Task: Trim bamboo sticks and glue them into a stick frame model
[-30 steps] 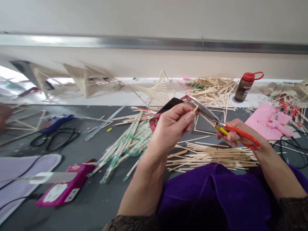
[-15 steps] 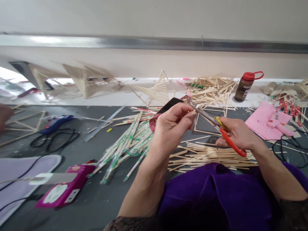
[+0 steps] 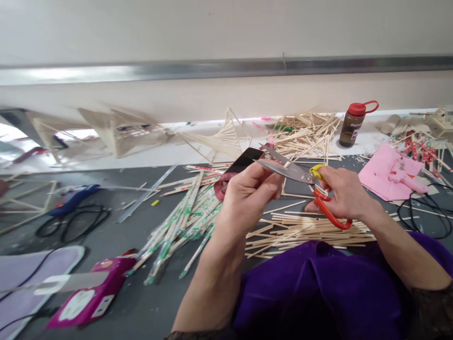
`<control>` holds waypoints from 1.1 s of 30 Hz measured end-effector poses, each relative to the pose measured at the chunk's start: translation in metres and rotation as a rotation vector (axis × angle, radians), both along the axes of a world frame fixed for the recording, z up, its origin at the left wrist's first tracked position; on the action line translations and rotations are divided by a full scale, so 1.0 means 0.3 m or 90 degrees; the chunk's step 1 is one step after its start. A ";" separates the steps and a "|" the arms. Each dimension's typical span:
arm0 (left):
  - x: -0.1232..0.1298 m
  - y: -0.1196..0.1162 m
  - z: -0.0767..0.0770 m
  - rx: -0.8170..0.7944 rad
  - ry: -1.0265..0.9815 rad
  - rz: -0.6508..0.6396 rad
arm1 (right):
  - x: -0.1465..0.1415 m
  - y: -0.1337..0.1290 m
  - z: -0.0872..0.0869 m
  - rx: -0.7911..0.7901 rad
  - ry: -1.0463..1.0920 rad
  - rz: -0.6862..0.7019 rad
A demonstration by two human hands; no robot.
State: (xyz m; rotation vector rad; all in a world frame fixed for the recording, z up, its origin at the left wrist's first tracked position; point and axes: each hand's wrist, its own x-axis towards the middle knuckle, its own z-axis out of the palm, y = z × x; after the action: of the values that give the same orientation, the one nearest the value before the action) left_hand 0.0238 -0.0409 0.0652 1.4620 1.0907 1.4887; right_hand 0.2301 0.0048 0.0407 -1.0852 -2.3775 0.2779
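My left hand (image 3: 249,196) is closed in a pinch on a short wooden stick (image 3: 287,164). Only the stick's pale tip shows past the fingers; the rest is hidden. In my right hand (image 3: 341,191) are scissors (image 3: 332,210) with red and yellow handles. Their blades stand apart, with the stick's tip between them, and one blade passes close over my left fingertips. Below both hands lies a pile of loose wooden sticks (image 3: 293,231). Left of my left wrist are sticks in green-printed wrappers (image 3: 180,219).
A blue glue gun (image 3: 76,198) with a looped cable and a magenta box (image 3: 92,288) lie left. Stick structures (image 3: 224,139), a stick heap (image 3: 306,134) and a red-capped bottle (image 3: 350,125) stand behind. A pink glue gun (image 3: 406,179) rests on pink paper at right. Another person's hand (image 3: 3,188) shows at the left edge.
The scissor blades have spread wider around the stick's tip. My right hand has shifted slightly left and up, and the whole view has moved a little.
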 end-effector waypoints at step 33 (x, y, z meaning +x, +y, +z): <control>0.003 -0.008 -0.051 0.151 0.190 0.084 | -0.003 -0.026 -0.001 0.160 0.062 0.010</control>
State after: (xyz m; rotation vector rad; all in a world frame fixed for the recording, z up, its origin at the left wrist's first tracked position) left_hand 0.0248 -0.0435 0.0498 1.8538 1.2383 1.5682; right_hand 0.2293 -0.0029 0.0404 -0.9142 -2.2626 0.0344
